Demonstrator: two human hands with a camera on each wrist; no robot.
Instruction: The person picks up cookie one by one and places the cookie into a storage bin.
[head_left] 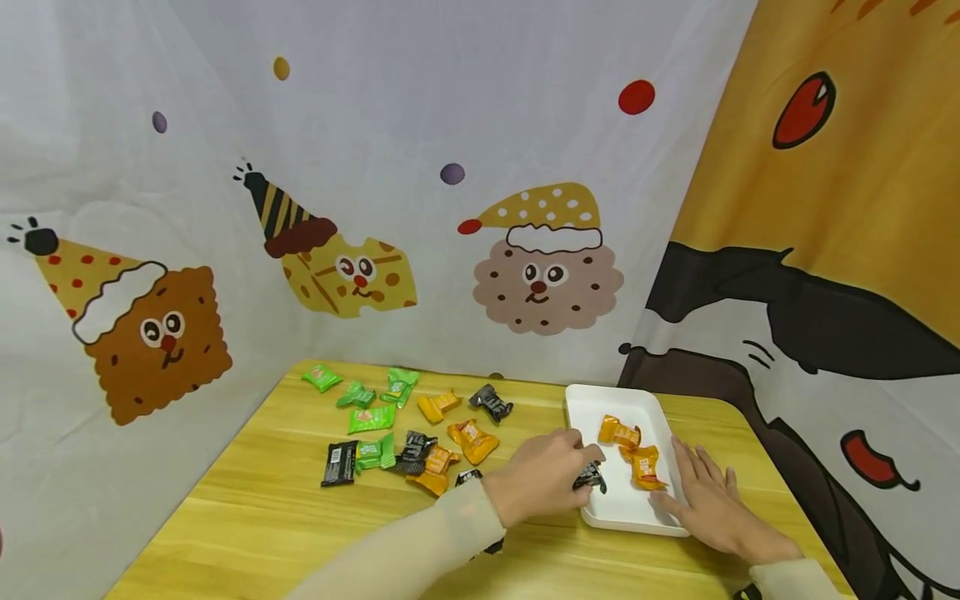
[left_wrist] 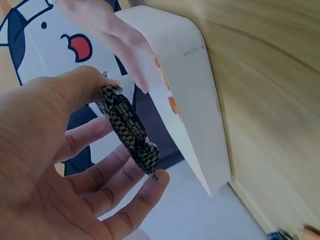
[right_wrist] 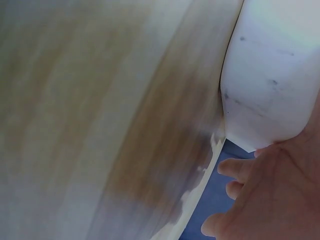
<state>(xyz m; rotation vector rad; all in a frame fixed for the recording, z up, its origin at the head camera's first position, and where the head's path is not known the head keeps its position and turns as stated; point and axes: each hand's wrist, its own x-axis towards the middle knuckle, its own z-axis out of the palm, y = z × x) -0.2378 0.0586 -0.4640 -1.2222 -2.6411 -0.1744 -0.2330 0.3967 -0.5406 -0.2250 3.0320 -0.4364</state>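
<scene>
My left hand [head_left: 546, 473] pinches a small black wrapped candy [left_wrist: 129, 125] between thumb and fingers, over the left side of a white tray [head_left: 621, 515]. In the left wrist view the candy has a checkered wrapper with twisted ends. Two orange wrapped candies, one farther back [head_left: 617, 431] and one nearer [head_left: 645, 468], lie inside the tray. Against the tray's right side rests my right hand [head_left: 716, 508], its fingers fairly straight along the outside and its thumb over the rim. Part of the held candy is hidden by the left hand in the head view.
Left of the tray, several green candies [head_left: 372, 418], orange candies [head_left: 474, 442] and black candies [head_left: 491, 403] lie scattered on the wooden table [head_left: 247, 500]. One black candy [head_left: 468, 476] is partly covered by the left arm. A printed cloth [head_left: 420, 100] hangs behind the table.
</scene>
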